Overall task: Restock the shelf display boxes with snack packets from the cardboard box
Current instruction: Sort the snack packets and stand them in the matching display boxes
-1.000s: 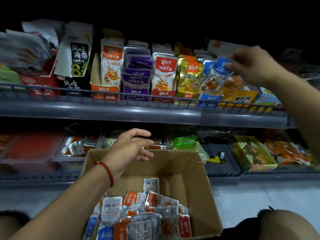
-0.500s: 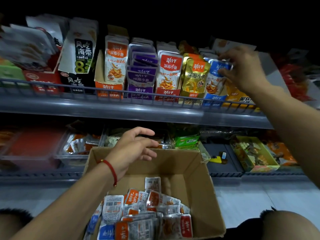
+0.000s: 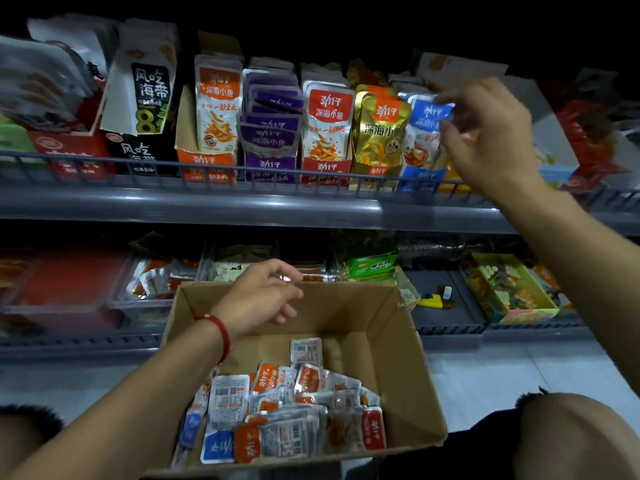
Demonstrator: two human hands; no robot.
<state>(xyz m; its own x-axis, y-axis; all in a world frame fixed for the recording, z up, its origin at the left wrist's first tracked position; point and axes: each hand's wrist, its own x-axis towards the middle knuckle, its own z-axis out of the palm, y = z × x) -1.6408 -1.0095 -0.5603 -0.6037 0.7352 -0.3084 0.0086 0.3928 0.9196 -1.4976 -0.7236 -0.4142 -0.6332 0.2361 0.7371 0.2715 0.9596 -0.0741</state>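
Upper shelf [image 3: 214,206]: right hand [image 3: 491,140] pinching blue packet [image 3: 427,114] at its display box [image 3: 420,176]; left hand [image 3: 258,297] relaxed, empty, over cardboard box [image 3: 398,358].

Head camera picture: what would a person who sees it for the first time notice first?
First, the right hand raised at the upper shelf, pinching a blue snack packet at the blue display box. Next, the cardboard box below, with mixed packets inside, and the left hand open above it, holding nothing.
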